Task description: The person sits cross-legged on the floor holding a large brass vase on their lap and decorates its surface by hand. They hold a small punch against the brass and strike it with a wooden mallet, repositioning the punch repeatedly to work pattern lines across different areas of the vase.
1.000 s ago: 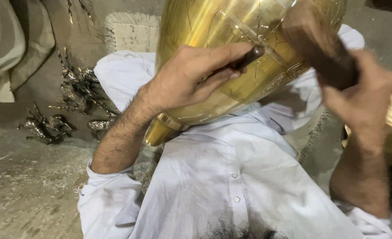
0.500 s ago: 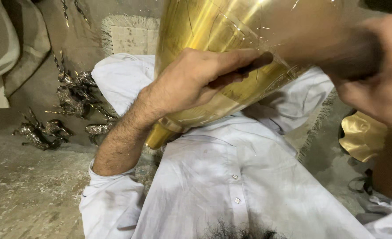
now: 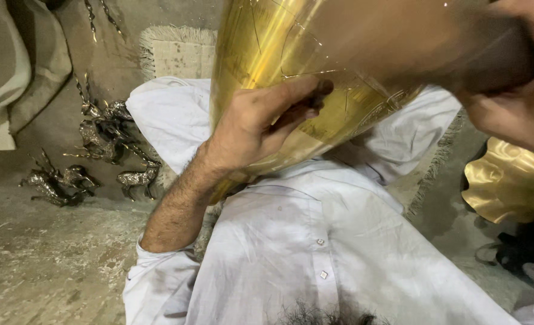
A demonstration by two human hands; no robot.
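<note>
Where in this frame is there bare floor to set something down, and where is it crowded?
Bare floor shows at lower left, bordered by the small metal figurines above and the white sleeve to its right. The middle is crowded: the brass vessel, the left hand with a dark tool, and the blurred right hand. A scalloped brass piece fills the right.

My left forearm comes up bare from a rolled white sleeve, wrist bent slightly, and my left hand [image 3: 261, 123] is curled with the fingers folded in and the thumb stretched along the top, pinching a thin dark tool [image 3: 315, 99]. My right hand [image 3: 514, 102] sits high at the right edge, very close to the camera and smeared by blur. I can see it is closed in a fist around a dark handle [image 3: 496, 57], but not how its fingers lie.
</note>
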